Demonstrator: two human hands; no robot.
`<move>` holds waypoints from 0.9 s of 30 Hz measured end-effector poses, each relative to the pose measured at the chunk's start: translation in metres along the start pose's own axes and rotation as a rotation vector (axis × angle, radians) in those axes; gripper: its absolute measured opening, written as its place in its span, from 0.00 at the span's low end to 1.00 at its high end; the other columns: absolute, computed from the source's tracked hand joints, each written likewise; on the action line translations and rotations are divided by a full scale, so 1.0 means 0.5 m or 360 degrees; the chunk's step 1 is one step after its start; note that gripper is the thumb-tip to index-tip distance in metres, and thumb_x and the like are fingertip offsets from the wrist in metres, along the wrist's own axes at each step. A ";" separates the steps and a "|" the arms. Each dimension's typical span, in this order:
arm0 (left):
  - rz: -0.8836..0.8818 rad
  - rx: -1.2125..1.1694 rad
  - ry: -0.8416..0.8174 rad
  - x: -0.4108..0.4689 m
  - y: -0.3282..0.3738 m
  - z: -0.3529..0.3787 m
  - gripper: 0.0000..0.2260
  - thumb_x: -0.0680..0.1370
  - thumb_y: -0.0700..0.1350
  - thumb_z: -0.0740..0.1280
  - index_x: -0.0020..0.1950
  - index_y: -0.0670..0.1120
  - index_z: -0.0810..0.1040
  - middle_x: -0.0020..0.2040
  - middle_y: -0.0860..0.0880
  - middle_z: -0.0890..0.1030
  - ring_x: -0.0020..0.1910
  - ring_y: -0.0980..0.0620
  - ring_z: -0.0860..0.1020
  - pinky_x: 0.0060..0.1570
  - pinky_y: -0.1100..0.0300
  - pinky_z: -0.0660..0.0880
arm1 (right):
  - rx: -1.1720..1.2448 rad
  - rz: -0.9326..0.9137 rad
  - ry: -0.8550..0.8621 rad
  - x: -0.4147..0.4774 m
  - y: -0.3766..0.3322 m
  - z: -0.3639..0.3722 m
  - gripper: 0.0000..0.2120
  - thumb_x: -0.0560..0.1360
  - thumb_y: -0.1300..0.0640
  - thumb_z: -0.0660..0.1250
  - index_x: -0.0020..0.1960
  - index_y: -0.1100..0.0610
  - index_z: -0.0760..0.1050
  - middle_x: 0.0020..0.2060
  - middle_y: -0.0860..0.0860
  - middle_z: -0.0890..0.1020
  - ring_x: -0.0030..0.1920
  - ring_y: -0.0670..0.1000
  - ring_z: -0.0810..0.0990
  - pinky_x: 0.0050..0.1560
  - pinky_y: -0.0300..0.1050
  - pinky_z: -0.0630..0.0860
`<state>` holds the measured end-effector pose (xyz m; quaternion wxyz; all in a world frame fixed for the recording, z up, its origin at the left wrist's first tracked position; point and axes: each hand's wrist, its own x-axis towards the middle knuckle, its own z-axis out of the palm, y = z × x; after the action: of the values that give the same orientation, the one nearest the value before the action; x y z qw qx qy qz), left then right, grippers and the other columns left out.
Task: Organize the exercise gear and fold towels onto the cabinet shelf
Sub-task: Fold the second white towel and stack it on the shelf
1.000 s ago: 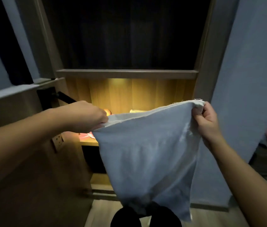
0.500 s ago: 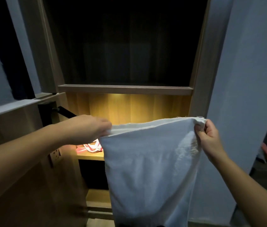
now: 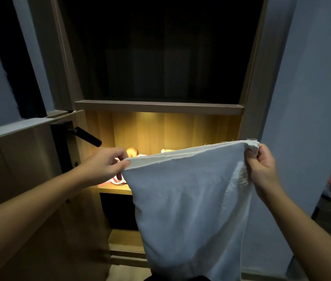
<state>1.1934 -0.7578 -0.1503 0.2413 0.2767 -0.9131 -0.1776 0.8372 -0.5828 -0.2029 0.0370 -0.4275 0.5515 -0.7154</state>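
Pinching 2 frayed top corners of limp white woven towel (image 3: 184, 209): left hand (image 3: 103, 167) fingers, right hand (image 3: 262, 169) fingers.

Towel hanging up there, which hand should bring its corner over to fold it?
Probably the right hand: it grips its towel corner out by the cabinet frame, while the left hand pinches its corner right before the lit shelf, so swinging leftward ends the fold there.

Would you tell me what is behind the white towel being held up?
Behind the towel, the lit shelf shows an orange object and a red-and-white item; the towel hides the shelf's right part.
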 end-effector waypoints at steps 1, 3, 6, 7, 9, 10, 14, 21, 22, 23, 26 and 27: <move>0.0008 -0.0051 0.0038 -0.005 0.000 0.008 0.03 0.80 0.44 0.65 0.47 0.47 0.76 0.41 0.48 0.80 0.38 0.51 0.81 0.39 0.56 0.80 | 0.0022 0.0022 0.0010 0.002 -0.001 0.001 0.08 0.80 0.51 0.63 0.48 0.38 0.78 0.44 0.43 0.82 0.46 0.47 0.80 0.42 0.40 0.80; 0.0109 -0.0089 0.0091 -0.017 -0.003 0.021 0.02 0.79 0.43 0.66 0.49 0.48 0.74 0.41 0.49 0.79 0.35 0.52 0.80 0.35 0.58 0.80 | 0.0059 0.0068 0.0036 0.006 -0.001 0.003 0.07 0.78 0.49 0.63 0.48 0.38 0.78 0.43 0.42 0.82 0.44 0.45 0.81 0.41 0.39 0.80; 0.0369 0.0159 0.0088 -0.031 -0.008 0.037 0.09 0.79 0.42 0.68 0.54 0.54 0.71 0.39 0.58 0.76 0.34 0.55 0.78 0.33 0.59 0.78 | 0.0065 0.0142 0.0069 0.013 0.003 0.007 0.09 0.78 0.51 0.63 0.46 0.38 0.78 0.41 0.41 0.83 0.41 0.42 0.81 0.40 0.38 0.79; 0.0437 0.0270 0.0076 -0.034 -0.007 0.043 0.11 0.79 0.43 0.68 0.55 0.57 0.72 0.40 0.62 0.74 0.35 0.58 0.76 0.33 0.63 0.76 | 0.0057 0.0166 0.0085 0.014 0.006 0.010 0.10 0.79 0.52 0.63 0.46 0.38 0.78 0.40 0.41 0.83 0.40 0.41 0.81 0.39 0.38 0.79; 0.0503 0.0406 0.0024 -0.037 -0.007 0.052 0.10 0.79 0.45 0.67 0.57 0.58 0.74 0.43 0.64 0.73 0.38 0.63 0.74 0.35 0.67 0.73 | 0.0061 0.0200 0.0110 0.015 0.013 0.014 0.11 0.79 0.53 0.62 0.45 0.38 0.78 0.39 0.41 0.83 0.39 0.40 0.80 0.39 0.38 0.78; 0.0507 0.0433 -0.0015 -0.038 -0.008 0.056 0.10 0.79 0.46 0.67 0.58 0.58 0.74 0.45 0.62 0.74 0.39 0.64 0.74 0.36 0.68 0.74 | 0.0064 0.0216 0.0118 0.014 0.016 0.015 0.11 0.79 0.53 0.62 0.44 0.39 0.78 0.38 0.41 0.83 0.40 0.40 0.81 0.39 0.38 0.78; 0.0467 0.0447 -0.0172 -0.035 -0.010 0.067 0.14 0.80 0.47 0.64 0.63 0.62 0.70 0.53 0.59 0.76 0.44 0.63 0.75 0.42 0.69 0.76 | 0.0090 0.0269 0.0141 0.013 0.026 0.015 0.09 0.80 0.51 0.63 0.45 0.40 0.79 0.41 0.43 0.83 0.44 0.45 0.82 0.43 0.42 0.79; 0.0574 0.0482 -0.0283 -0.031 -0.002 0.073 0.20 0.81 0.45 0.63 0.70 0.62 0.70 0.67 0.59 0.75 0.62 0.58 0.75 0.57 0.63 0.77 | 0.0114 0.0300 0.0153 0.030 0.028 0.021 0.07 0.82 0.57 0.61 0.49 0.49 0.76 0.45 0.50 0.81 0.46 0.51 0.80 0.49 0.49 0.78; 0.0592 0.0540 -0.0295 -0.031 -0.001 0.073 0.19 0.81 0.45 0.63 0.70 0.62 0.69 0.65 0.58 0.76 0.60 0.58 0.76 0.55 0.63 0.77 | 0.0100 0.0304 0.0144 0.031 0.027 0.022 0.07 0.82 0.57 0.61 0.49 0.49 0.76 0.45 0.51 0.82 0.46 0.51 0.80 0.49 0.50 0.79; 0.0606 0.0591 -0.0309 -0.032 -0.001 0.074 0.19 0.81 0.46 0.63 0.69 0.63 0.69 0.64 0.58 0.76 0.58 0.58 0.76 0.53 0.64 0.77 | 0.0087 0.0313 0.0131 0.031 0.026 0.023 0.07 0.82 0.56 0.61 0.49 0.49 0.76 0.46 0.51 0.82 0.47 0.51 0.80 0.50 0.51 0.79; 0.0627 0.0643 -0.0318 -0.033 -0.002 0.078 0.16 0.81 0.46 0.62 0.67 0.63 0.68 0.60 0.58 0.77 0.53 0.58 0.76 0.46 0.69 0.74 | 0.0047 0.0346 0.0104 0.031 0.025 0.025 0.06 0.82 0.55 0.60 0.50 0.48 0.76 0.48 0.52 0.81 0.51 0.54 0.80 0.51 0.52 0.79; 0.0624 0.0647 -0.0313 -0.032 -0.004 0.079 0.16 0.81 0.47 0.62 0.66 0.62 0.68 0.60 0.58 0.77 0.52 0.58 0.76 0.44 0.71 0.72 | 0.0042 0.0351 0.0103 0.030 0.025 0.025 0.06 0.82 0.55 0.60 0.50 0.48 0.75 0.48 0.52 0.81 0.51 0.54 0.80 0.52 0.52 0.79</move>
<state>1.1846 -0.7423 -0.1893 0.1210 0.1191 -0.9849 0.0329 0.8307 -0.6053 -0.2042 0.1035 -0.3404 0.5866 -0.7276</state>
